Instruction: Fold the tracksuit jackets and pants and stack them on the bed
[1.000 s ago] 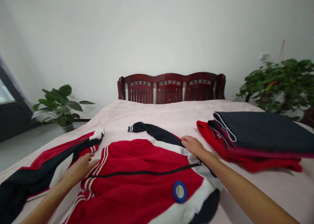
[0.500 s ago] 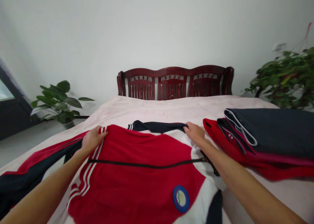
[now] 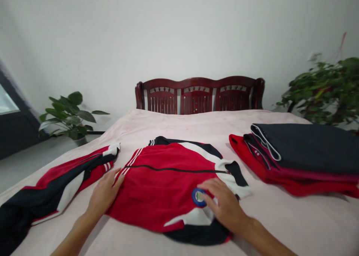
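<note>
Nearest in my view, the left hand [image 3: 105, 193]: open, not gripping, palm down, resting on the near left edge of the red jacket [image 3: 157, 188]. The right hand [image 3: 224, 205]: also open and holding nothing, its fingers [image 3: 206, 187] lying across the jacket's round blue badge [image 3: 198, 197]. The jacket lies flat and folded in on itself at the middle of the bed, a black zip [image 3: 174, 169] running across it, with white panels and a dark navy edge showing. To its left, just beside it, lies a red, navy and white sleeve [image 3: 57, 185] with a white cuff; I cannot tell whether it joins the jacket. To the right, well clear of the right hand, sits a folded stack: a dark navy garment [image 3: 303, 147] on top of a red garment [image 3: 252, 166]. All of this rests on a pale pink bedspread [image 3: 174, 123]. Beyond it stands a dark red wooden headboard [image 3: 199, 95], flanked by a green potted plant [image 3: 67, 116] on the left and a larger leafy plant [image 3: 319, 91] on the right, both before a white wall [image 3: 168, 35].
</note>
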Tool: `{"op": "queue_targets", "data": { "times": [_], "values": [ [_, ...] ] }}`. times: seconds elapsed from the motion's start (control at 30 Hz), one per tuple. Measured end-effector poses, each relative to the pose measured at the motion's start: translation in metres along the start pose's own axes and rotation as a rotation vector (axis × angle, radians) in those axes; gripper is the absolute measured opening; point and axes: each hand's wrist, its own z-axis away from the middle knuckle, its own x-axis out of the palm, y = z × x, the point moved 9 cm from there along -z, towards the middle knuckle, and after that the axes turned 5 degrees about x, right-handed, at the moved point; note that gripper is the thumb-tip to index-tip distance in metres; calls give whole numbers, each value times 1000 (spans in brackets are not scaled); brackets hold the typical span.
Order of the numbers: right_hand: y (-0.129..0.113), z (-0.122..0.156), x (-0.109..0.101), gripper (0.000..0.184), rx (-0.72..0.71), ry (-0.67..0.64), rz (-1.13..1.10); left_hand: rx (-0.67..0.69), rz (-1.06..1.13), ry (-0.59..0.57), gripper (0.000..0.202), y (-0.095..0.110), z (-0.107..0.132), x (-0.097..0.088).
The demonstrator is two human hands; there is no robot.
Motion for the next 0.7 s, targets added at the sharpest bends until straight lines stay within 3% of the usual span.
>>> {"op": "queue_targets", "data": {
  "times": [0.07,0.13,0.23,0.37,0.5,0.6,0.7],
  "values": [
    [-40,32,17,31,-100,-125,-24,-83,55,110,58,-21,28,-14],
    [-65,55,34,51,-162,-187,0,-159,113,144,63,-35,48,-17],
    [-74,69,55,64,-143,-150,93,-230,180,143,72,-38,65,-11],
    [-66,65,68,48,-57,-94,150,-291,194,189,80,-22,76,-12],
    [-67,61,65,31,-55,-109,133,-345,249,194,66,-11,87,-16],
    [-72,64,57,19,-85,-86,123,-390,311,180,58,-13,93,-18],
    [-72,68,49,9,-103,-9,109,-454,412,236,54,-21,99,-20]
  ]
}}
